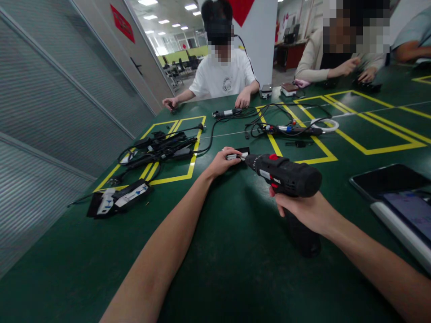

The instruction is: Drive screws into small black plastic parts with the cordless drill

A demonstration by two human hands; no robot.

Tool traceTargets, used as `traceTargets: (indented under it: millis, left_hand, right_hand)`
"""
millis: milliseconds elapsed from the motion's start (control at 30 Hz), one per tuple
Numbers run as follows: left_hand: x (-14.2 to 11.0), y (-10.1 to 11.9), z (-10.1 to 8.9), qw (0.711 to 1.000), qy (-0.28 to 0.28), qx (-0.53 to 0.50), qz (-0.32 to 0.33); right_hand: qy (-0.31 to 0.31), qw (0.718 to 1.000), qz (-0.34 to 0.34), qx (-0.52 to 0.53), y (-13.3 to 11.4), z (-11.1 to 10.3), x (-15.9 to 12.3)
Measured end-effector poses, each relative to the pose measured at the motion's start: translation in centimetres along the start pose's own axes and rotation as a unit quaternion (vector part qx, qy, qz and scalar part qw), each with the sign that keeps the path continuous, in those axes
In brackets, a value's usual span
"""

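Note:
My right hand [305, 211] is wrapped round the handle of a black cordless drill [286, 175] with red controls. The drill lies level, its chuck pointing left and away from me. Its front end reaches a small black piece with a white label [233, 156] on the green table [215, 233]. My left hand [222, 162] grips that piece, fingers and thumb closed on its left side. Exactly where the drill's tip touches it is too small to tell.
Black power adapters and cables [161, 150] are heaped at left, beside flat black pieces with white labels [133, 195]. More cables and a pen-like tool [289, 130] lie ahead. Phones [390, 179] sit at right. A person in a white shirt [224, 74] and others sit opposite.

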State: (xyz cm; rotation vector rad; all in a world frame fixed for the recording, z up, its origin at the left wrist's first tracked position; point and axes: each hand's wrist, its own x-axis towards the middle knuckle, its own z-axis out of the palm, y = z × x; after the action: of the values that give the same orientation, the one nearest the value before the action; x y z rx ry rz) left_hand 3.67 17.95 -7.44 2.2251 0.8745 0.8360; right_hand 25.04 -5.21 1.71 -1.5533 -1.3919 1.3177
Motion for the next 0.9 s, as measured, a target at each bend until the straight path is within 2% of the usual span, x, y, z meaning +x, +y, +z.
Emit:
traceTargets:
  millis: [400,633,900]
  left_hand:
    - [0.0,0.0,-0.3,1.000,-0.010,0.005,0.000]
    - [0.3,-0.3,-0.7,1.000,-0.007,0.012,-0.010]
    - [0.3,-1.0,-1.1,1.000,0.003,0.010,-0.025]
  right_hand:
    - [0.003,0.998,0.005,0.054,0.1,-0.1,0.3]
    - [0.012,0.999,0.008,0.028,-0.3,0.2,1.1]
    - [0.008,0.998,-0.048,-0.038,0.0,1.6,1.8]
